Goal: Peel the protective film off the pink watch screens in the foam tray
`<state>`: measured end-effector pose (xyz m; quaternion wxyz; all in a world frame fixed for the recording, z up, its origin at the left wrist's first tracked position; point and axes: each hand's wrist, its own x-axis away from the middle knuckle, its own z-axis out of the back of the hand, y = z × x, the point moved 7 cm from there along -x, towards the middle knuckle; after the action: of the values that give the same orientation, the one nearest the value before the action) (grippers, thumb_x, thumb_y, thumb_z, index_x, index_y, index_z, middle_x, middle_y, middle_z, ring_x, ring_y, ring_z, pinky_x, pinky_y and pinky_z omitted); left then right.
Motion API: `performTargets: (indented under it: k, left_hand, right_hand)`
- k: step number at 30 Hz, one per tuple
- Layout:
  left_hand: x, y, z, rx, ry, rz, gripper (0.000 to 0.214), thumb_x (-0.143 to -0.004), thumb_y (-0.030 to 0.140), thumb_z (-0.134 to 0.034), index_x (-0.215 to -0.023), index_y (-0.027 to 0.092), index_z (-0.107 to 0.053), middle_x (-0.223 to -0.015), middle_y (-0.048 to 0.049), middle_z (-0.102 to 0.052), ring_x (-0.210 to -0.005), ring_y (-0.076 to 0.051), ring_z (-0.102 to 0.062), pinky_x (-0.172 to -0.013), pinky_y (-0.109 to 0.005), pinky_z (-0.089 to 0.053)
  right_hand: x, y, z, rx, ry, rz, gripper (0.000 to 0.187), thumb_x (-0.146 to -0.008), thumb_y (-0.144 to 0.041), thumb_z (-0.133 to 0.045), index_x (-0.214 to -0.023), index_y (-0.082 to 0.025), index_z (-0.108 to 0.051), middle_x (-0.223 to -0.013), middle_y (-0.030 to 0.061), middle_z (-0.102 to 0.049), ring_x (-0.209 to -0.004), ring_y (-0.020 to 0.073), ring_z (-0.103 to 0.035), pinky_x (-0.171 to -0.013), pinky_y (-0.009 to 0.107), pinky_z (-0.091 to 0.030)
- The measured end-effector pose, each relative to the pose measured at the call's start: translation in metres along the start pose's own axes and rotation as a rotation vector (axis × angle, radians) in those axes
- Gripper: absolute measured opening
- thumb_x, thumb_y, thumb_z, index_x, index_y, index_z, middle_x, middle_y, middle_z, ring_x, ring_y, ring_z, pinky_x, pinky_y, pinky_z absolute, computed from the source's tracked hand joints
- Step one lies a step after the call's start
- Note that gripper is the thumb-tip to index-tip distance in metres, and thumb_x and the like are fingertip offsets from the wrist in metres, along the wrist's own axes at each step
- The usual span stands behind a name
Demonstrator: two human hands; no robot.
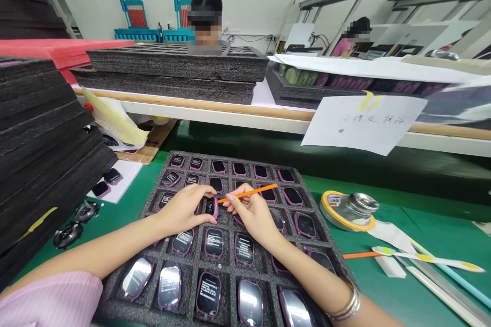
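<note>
A black foam tray [153, 199] lies on the green table before me, holding several small pink-rimmed devices with dark screens. My left hand [186, 209] pinches one of these devices [210, 207] in the tray's middle, tilting it up on edge. My right hand [251, 212] is closed on a thin orange stick [251, 192], whose near tip points at that device. A metal bangle is on my right wrist [347, 306].
Tall stacks of black foam trays [42, 148] stand at the left. A shelf [238, 112] with more trays and a hanging paper note [364, 122] crosses ahead. A tape roll with a metal weight [351, 209], tools and a brush [425, 258] lie at the right. Two other people sit beyond.
</note>
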<state>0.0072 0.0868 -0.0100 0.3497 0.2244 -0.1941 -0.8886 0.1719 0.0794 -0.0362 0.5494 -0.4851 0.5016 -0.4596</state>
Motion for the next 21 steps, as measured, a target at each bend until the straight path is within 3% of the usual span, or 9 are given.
performTargets:
  k: [6, 9, 13, 17, 21]
  left_hand:
    - [-0.007, 0.004, 0.003, 0.009, -0.062, -0.011, 0.044, -0.080, 0.042, -0.081, -0.113, 0.021, -0.060, -0.110, -0.0075, -0.066, -0.106, -0.027, -0.062, -0.094, -0.044, -0.051]
    - [-0.020, 0.022, 0.000, 0.014, -0.117, -0.077, 0.041, -0.083, 0.044, -0.078, -0.116, 0.023, -0.064, -0.114, -0.0080, -0.066, -0.112, -0.028, -0.060, -0.100, -0.046, -0.048]
    - [-0.039, 0.058, -0.023, -0.031, -0.216, -0.305, 0.032, -0.092, 0.042, -0.067, -0.120, 0.025, -0.067, -0.130, -0.0126, -0.062, -0.125, -0.030, -0.056, -0.107, -0.049, -0.045]
    - [-0.048, 0.065, -0.040, -0.054, -0.206, -0.371, 0.028, -0.090, 0.043, -0.070, -0.112, 0.025, -0.073, -0.142, -0.0159, -0.055, -0.141, -0.038, -0.043, -0.114, -0.058, -0.037]
    - [-0.045, 0.051, -0.036, -0.017, -0.146, -0.317, 0.030, -0.092, 0.040, -0.067, -0.119, 0.026, -0.069, -0.135, -0.0136, -0.062, -0.135, -0.033, -0.050, -0.112, -0.056, -0.041]
  right_hand:
    - [-0.004, -0.017, 0.006, 0.003, 0.007, 0.033, 0.040, -0.079, -0.058, -0.073, -0.077, -0.020, -0.060, -0.070, 0.0049, -0.073, -0.061, 0.0166, -0.067, -0.061, 0.030, -0.056]
    - [-0.008, -0.039, 0.032, -0.016, 0.126, 0.075, 0.040, -0.082, -0.059, -0.070, -0.082, -0.021, -0.057, -0.072, 0.0037, -0.072, -0.060, 0.0150, -0.066, -0.060, 0.029, -0.055]
    - [-0.003, -0.065, 0.067, -0.011, 0.240, 0.114, 0.039, -0.083, -0.059, -0.069, -0.088, -0.021, -0.059, -0.074, 0.0031, -0.071, -0.061, 0.0138, -0.064, -0.058, 0.027, -0.054]
    - [0.007, -0.053, 0.076, -0.003, 0.212, 0.069, 0.047, -0.076, -0.064, -0.073, -0.081, -0.019, -0.063, -0.068, 0.0037, -0.069, -0.054, 0.0126, -0.061, -0.052, 0.025, -0.052]
    - [0.014, -0.021, 0.075, -0.040, 0.228, 0.026, 0.051, -0.073, -0.067, -0.074, -0.081, -0.020, -0.058, -0.069, 0.0019, -0.068, -0.049, 0.0114, -0.059, -0.048, 0.025, -0.051]
